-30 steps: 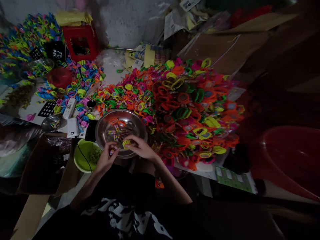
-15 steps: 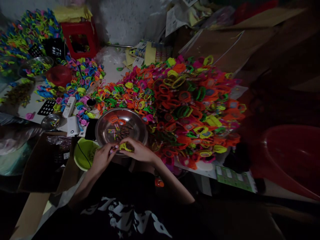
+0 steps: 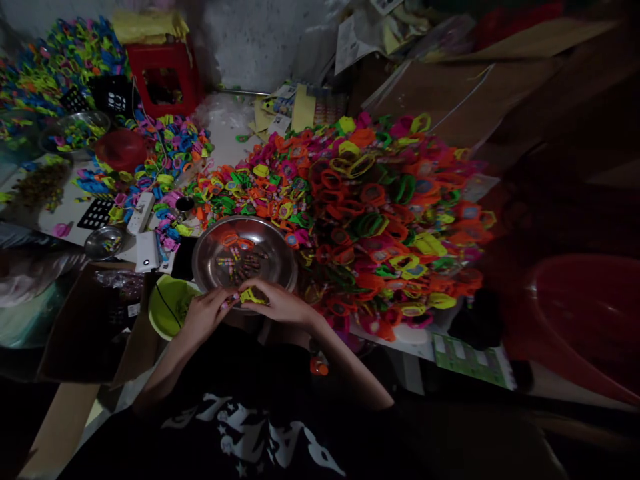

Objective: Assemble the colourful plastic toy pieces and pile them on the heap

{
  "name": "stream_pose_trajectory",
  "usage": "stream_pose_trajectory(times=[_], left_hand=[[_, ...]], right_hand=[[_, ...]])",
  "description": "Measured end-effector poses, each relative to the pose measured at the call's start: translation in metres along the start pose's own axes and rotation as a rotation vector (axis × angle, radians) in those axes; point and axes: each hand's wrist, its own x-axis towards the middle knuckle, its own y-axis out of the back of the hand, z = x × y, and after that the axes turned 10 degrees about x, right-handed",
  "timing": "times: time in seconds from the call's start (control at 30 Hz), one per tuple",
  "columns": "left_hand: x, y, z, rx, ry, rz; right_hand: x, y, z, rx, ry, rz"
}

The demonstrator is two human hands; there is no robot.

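Observation:
Over the near rim of a metal bowl [image 3: 283,243], my two hands meet with fingertips close together. My right hand [image 3: 280,303] is closed on a yellow plastic watch-like piece [image 3: 251,297]. The fingers of my left hand [image 3: 207,312] pinch at the left end of that piece, on something small and pinkish that I cannot make out. Inside the bowl lie orange watch-like pieces [image 3: 237,241] and several small patterned sticks [image 3: 246,268].
A big pile of orange, pink, green and yellow pieces [image 3: 390,220] rises right of the bowl. A lime-green basin [image 3: 163,310] and a cardboard box [image 3: 70,333] stand left. Further off are a red stool [image 3: 187,83], a power strip [image 3: 141,213] and a red tub [image 3: 590,320].
Both hands stay over the bowl's near rim with the yellow piece, their fingers shifted slightly. The whole view has moved a little.

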Motion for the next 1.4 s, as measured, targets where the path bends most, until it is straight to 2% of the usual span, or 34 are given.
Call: stream_pose_trajectory(times=[0.2,0.37,0.7,0.93,1.17,1.4], left_hand=[[-0.001,-0.001,-0.005,-0.069,-0.039,-0.129],[0.0,0.002,-0.002,-0.117,-0.039,-0.164],[0.0,0.003,0.0,-0.139,-0.055,-0.315],[-0.006,0.005,-0.002,-0.194,0.009,-0.353],[-0.015,0.009,-0.005,-0.285,-0.06,-0.333],[-0.009,0.014,-0.002,-0.257,-0.106,-0.321]], right_hand=[[-0.006,0.002,0.006,-0.035,-0.12,-0.056],[-0.009,0.002,0.002,-0.04,-0.124,-0.052],[-0.015,0.002,0.003,-0.061,-0.16,-0.171],[-0.015,-0.002,-0.002,-0.006,-0.131,-0.155],[-0.016,-0.005,-0.005,0.042,-0.072,-0.21],[-0.018,-0.006,-0.008,0.048,0.009,-0.149]])
